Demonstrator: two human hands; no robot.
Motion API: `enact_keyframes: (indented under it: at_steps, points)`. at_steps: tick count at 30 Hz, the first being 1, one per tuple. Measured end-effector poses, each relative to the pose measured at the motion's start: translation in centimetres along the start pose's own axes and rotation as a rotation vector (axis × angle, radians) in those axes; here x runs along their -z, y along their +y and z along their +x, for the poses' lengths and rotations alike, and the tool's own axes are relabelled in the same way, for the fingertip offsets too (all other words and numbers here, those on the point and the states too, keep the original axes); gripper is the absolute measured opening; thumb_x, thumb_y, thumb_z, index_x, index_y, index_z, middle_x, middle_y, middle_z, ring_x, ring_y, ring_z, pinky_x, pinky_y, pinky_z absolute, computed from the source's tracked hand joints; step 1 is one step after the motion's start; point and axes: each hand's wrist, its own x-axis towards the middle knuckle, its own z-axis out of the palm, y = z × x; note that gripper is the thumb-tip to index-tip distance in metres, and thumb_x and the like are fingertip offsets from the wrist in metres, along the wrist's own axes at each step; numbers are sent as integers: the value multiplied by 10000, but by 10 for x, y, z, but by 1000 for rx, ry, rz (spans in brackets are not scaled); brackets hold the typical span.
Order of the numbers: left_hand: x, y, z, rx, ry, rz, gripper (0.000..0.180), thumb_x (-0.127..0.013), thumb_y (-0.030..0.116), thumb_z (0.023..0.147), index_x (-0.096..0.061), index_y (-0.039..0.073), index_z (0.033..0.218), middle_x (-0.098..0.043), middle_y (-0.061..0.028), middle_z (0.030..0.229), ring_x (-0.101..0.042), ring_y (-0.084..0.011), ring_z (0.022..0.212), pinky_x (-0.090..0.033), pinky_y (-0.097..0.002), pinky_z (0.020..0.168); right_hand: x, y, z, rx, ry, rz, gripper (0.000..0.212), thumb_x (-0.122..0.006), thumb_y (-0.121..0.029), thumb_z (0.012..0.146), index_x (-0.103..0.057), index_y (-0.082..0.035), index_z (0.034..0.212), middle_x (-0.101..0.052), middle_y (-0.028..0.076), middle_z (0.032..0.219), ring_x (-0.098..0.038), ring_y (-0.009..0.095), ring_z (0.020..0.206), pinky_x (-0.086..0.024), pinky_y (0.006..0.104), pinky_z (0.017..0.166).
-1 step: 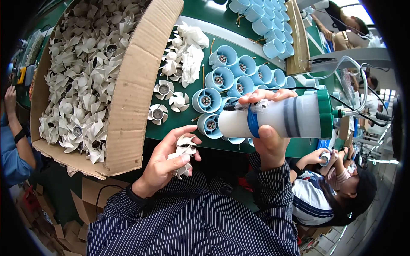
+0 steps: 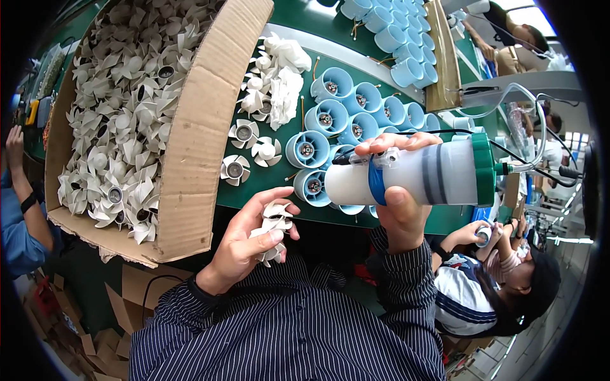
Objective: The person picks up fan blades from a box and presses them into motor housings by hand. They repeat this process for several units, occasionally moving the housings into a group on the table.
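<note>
My left hand is closed around white fan impellers, with blades showing above and below the thumb; how many it holds I cannot tell. My right hand grips a thick translucent dispensing cartridge from below. It lies level, its green cap with an air hose pointing right and a blue band round its narrower end. That end hangs over the front of several light-blue fan housings, which stand in rows with small motor parts inside. Three loose impellers lie on the table left of them.
A big cardboard box full of impellers stands at the left. Crumpled white plastic lies beside more impellers. Further housings fill the green table's far side. Co-workers sit at the right and left. A hose trails rightward.
</note>
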Motion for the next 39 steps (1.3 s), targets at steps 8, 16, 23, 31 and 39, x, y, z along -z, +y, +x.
enact_keyframes:
  at_steps: [8,16,23,31,39]
  points:
    - [0,-6,-1,-58,-24,24,705,-739,194,1042,-396,37,1638,-553,-192,1458,-679,-276,1162,-668,-358,786,1,-4,-1,-21,23,-48,670,-955,-238,843,-482,-94,1295,-710,225,1263,-722,349,1172,-581,525,1041]
    - [1,-1,-3,-73,-12,15,635,-691,196,1083,-418,20,1630,-541,-197,1526,-682,-263,1201,-672,-352,858,1,-11,1,-8,-19,-96,748,-954,-355,829,-472,-134,1356,-701,158,1266,-679,336,1199,-526,522,1103]
    - [-4,6,-1,-67,20,-104,674,-668,103,1014,-409,22,1631,-536,-223,1523,-695,-267,1170,-667,-324,792,-17,-17,30,18,24,-85,709,-948,-287,860,-448,-103,1327,-694,217,1280,-702,363,1212,-566,541,1067]
    - [-1,11,0,0,72,44,736,-665,71,912,-436,36,1610,-569,-234,1472,-711,-279,1104,-643,-305,672,-12,6,44,-23,-14,-169,585,-851,-284,915,-487,-133,1347,-674,178,1321,-673,344,1276,-517,517,1126]
    - [-5,17,0,-50,130,188,661,-666,-4,942,-489,41,1577,-619,-157,1379,-709,-201,1011,-605,-266,684,-14,9,43,-28,39,-50,594,-887,-144,882,-497,-91,1327,-695,212,1287,-688,371,1255,-494,556,1157]
